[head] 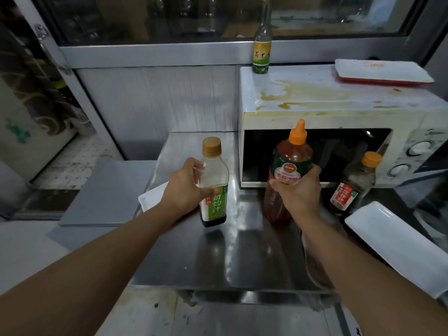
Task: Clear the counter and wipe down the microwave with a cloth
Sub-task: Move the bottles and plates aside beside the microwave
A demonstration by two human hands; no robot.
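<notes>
Left hand: the left hand (186, 187), at centre left of the frame, grips a nearly empty clear bottle (214, 183) with a tan cap and a green label; fingers and thumb curl round its middle.
Clear bottle: upright, its base seems just off the counter (218, 258), though I cannot tell for sure; a thin dark layer of liquid sits at the bottom.
Right hand: the right hand (299, 190), just right of centre, wraps round the label band of a red sauce bottle (288, 173) with an orange nozzle cap.
Sauce bottle: upright with a slight tilt, in front of the microwave's dark door; whether its base touches the counter cannot be told.
Microwave: the white microwave (339, 112) fills the upper right, its top smeared with yellowish-brown stains, two round knobs at its right end.
On the microwave: a tall glass bottle (262, 44) with a yellow-green label stands at the back left corner; a white tray (380, 71) with a red underside lies at the back right.
Small bottle: a dark bottle (354, 185) with an orange cap and a red label stands right of the right hand, near the microwave's front.
Plates: a white rectangular plate (400, 243) lies at the lower right edge of the counter; the corner of another white plate (152, 196) shows behind the left forearm.
Counter: shiny steel, reflecting both held bottles.
Cloth: none can be made out in view.
</notes>
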